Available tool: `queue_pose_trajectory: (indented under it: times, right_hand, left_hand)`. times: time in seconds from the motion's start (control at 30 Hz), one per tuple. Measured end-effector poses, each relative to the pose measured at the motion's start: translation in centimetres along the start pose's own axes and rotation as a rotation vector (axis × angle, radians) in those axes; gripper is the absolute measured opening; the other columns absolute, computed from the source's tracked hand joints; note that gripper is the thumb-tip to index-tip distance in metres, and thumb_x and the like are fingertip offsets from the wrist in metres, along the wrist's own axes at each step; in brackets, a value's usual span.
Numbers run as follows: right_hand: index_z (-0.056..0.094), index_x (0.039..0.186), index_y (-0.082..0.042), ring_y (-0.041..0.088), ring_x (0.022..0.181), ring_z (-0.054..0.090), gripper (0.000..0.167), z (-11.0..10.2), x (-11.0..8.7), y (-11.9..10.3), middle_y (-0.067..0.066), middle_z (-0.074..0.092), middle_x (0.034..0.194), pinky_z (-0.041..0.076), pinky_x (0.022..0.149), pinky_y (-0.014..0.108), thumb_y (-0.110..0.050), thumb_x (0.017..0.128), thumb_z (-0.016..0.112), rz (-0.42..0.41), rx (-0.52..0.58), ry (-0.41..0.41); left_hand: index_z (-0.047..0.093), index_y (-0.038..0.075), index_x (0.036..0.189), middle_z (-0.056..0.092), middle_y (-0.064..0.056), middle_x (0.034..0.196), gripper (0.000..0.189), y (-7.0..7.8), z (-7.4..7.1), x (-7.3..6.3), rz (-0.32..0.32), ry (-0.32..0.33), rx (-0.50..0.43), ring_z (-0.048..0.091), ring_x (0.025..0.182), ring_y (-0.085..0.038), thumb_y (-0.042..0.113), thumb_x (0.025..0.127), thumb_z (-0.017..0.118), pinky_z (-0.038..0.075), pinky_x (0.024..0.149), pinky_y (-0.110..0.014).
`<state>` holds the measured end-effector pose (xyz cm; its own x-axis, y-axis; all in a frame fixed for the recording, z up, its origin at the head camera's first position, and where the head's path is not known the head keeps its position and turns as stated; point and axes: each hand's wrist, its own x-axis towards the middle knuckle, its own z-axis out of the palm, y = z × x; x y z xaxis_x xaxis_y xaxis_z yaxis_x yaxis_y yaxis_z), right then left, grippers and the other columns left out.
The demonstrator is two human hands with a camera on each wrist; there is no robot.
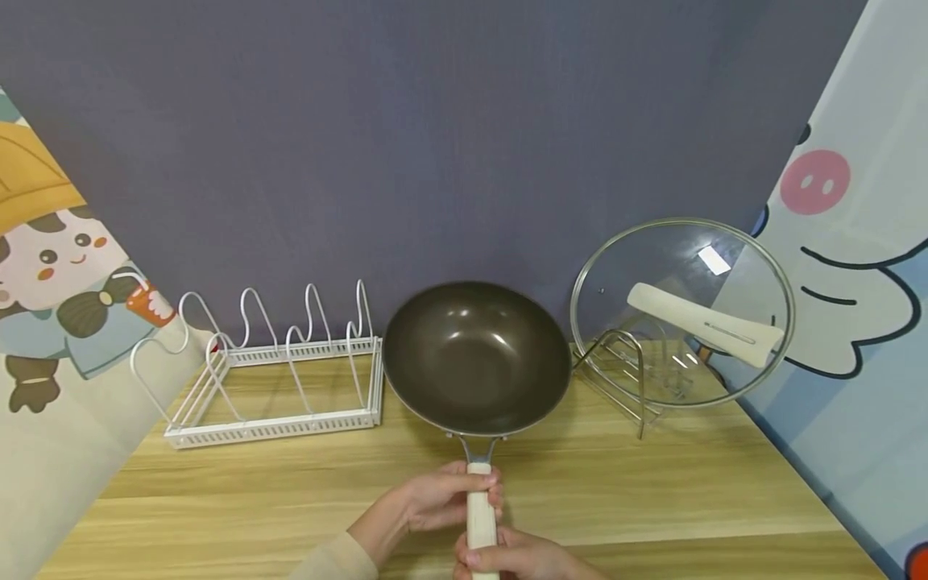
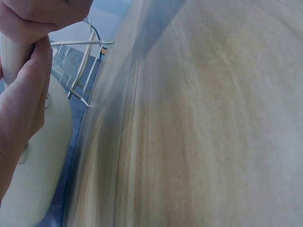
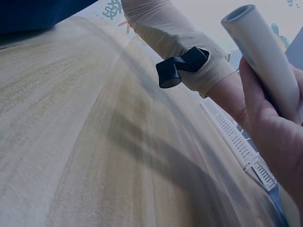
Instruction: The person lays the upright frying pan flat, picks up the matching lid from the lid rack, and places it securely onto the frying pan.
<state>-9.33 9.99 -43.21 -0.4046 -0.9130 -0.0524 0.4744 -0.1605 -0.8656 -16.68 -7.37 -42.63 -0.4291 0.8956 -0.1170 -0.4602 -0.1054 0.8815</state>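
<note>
I find the dark frying pan raised above the wood-grained surface, between the white rack and the wire stand holding a glass lid. I note the left hand, fingers wrapped round the pale handle close to the pan; the right hand grips its near end. Both hands angle inward. Behind stands a dark backdrop; cartoon-printed walls flank it.

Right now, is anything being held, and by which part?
A pan, by its handle: left grip nearer the pan, right grip nearer the handle's end.
</note>
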Motion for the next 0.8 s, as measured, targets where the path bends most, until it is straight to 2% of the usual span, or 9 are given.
queue_pose_trajectory:
  times: [0.2, 0.53, 0.8]
  right_hand:
    - [0.054, 0.102, -0.027, -0.008, 0.084, 0.057, 0.017, -0.14, 0.07, 0.1, -0.021, 0.06, 0.095, 0.049, 0.077, 0.007, -0.022, 0.103, 0.038, -0.003, 0.002, -0.003]
    - [0.054, 0.102, -0.028, -0.008, 0.084, 0.057, 0.021, -0.24, 0.06, 0.17, -0.022, 0.061, 0.096, 0.049, 0.077, 0.008, -0.021, 0.104, 0.035, -0.001, 0.004, -0.009]
    - [0.052, 0.105, -0.027, -0.008, 0.085, 0.056, 0.018, -0.4, 0.02, 0.05, -0.022, 0.059, 0.097, 0.048, 0.077, 0.008, -0.023, 0.104, 0.034, -0.018, 0.031, -0.073]
  left_hand:
    - [0.051, 0.017, 0.1, 0.058, 0.012, 0.09, 0.005, -0.16, -0.05, 0.1, 0.015, -0.018, -0.018, 0.057, 0.089, -0.001, 0.019, 0.1, 0.047, 0.052, 0.091, -0.019]
    - [0.051, 0.017, 0.099, 0.058, 0.012, 0.09, 0.007, -0.25, -0.09, 0.13, 0.01, -0.013, -0.037, 0.057, 0.089, -0.001, 0.018, 0.101, 0.045, 0.052, 0.092, -0.019]
    - [0.053, 0.017, 0.099, 0.06, 0.012, 0.09, 0.009, -0.36, -0.24, 0.23, 0.014, -0.008, -0.035, 0.058, 0.089, -0.002, 0.018, 0.101, 0.044, 0.053, 0.09, -0.02]
